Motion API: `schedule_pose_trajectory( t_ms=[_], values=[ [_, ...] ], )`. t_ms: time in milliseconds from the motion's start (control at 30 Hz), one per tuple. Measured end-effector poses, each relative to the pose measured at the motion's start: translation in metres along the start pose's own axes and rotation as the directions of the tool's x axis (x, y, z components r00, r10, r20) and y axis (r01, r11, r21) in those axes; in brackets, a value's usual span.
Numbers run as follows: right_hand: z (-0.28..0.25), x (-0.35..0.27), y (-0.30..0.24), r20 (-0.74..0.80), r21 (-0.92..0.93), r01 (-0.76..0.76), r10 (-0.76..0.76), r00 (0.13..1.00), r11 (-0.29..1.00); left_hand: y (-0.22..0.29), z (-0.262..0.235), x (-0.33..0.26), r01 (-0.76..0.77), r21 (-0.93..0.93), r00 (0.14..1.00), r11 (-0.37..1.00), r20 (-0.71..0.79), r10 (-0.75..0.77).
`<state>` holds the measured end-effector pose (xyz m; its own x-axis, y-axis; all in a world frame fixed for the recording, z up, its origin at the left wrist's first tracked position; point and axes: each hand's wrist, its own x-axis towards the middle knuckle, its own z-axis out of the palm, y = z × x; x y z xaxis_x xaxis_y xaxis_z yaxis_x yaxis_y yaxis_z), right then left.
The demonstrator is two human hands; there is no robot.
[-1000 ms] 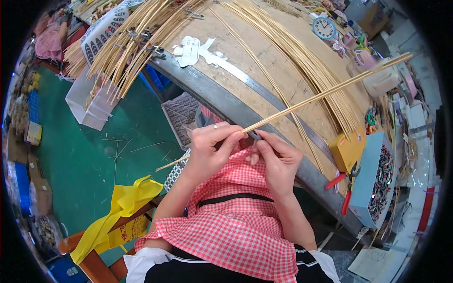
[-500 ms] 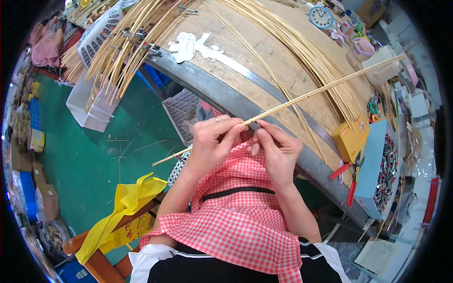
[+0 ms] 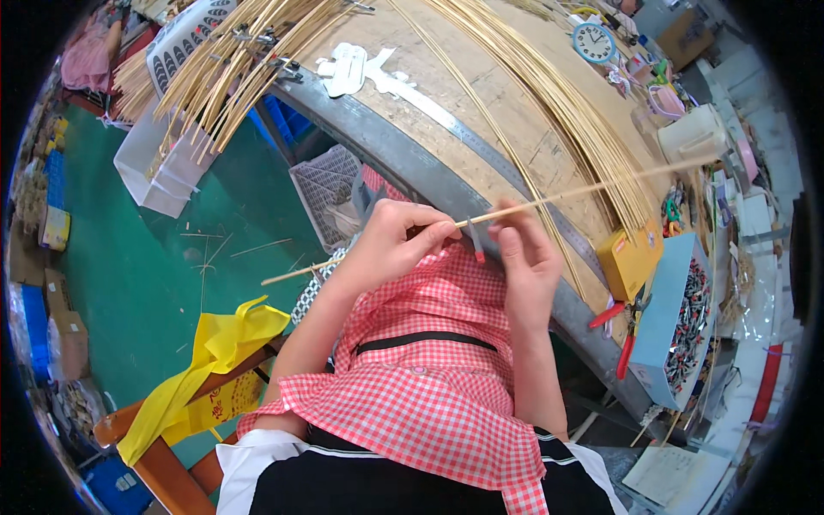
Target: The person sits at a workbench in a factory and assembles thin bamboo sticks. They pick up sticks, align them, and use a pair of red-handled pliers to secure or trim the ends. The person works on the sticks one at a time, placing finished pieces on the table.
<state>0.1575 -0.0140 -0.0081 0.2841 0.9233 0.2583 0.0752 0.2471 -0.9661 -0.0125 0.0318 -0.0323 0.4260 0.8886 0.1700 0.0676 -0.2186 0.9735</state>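
My left hand (image 3: pixel 399 245) pinches a long thin bamboo strip (image 3: pixel 592 186) between thumb and fingers, in front of my body. The strip slants from lower left to upper right, its far end smeared by motion. Just right of the left fingertips, a small dark clip with a red tip (image 3: pixel 477 245) hangs on the strip. Beside it is my right hand (image 3: pixel 530 257), fingers apart and partly blurred, with nothing visible held in it. The strip passes close by its fingertips; whether they touch, I cannot tell.
A workbench (image 3: pixel 412 163) carries a long bundle of bamboo strips (image 3: pixel 549 94), a metal ruler (image 3: pixel 489 154) and a yellow block (image 3: pixel 631 257). Red-handled pliers (image 3: pixel 633 330) lie beside a blue box of clips (image 3: pixel 669 343). Clipped strips (image 3: pixel 232 86) jut out at upper left. A chair (image 3: pixel 167 472) stands lower left.
My right hand has come off the clip and moved a little right, its fingers opening. The clip now stays on the strip, and the strip's right end has dropped.
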Motion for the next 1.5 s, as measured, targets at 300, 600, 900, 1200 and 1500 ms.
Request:
schedule_pose_trajectory(
  t_ms=[300,600,900,1200,1500],
  values=[
    [-0.024,0.002,0.011,0.045,0.457,-0.128,0.122,0.992,0.88,-0.011,-0.033,0.005,-0.172,-0.119,0.958,0.978,-0.251,0.138],
    [0.004,-0.005,0.01,0.144,0.451,-0.245,0.201,0.969,0.858,0.044,-0.139,-0.051,-0.442,0.162,0.371,0.882,-0.862,0.345],
    [0.025,-0.021,0.011,0.275,0.373,-0.163,0.06,0.96,0.913,0.057,-0.048,-0.023,-0.308,0.282,0.852,0.908,-0.342,0.396],
    [0.024,-0.035,0.021,0.327,0.008,0.102,-0.099,0.94,0.995,0.039,0.008,-0.014,-0.364,0.287,0.916,0.886,-0.063,0.397],
    [-0.03,-0.005,-0.043,0.227,0.024,-0.061,0.054,0.972,0.998,0.038,0.012,-0.014,-0.292,0.379,0.945,0.878,-0.025,0.325]
  ],
)
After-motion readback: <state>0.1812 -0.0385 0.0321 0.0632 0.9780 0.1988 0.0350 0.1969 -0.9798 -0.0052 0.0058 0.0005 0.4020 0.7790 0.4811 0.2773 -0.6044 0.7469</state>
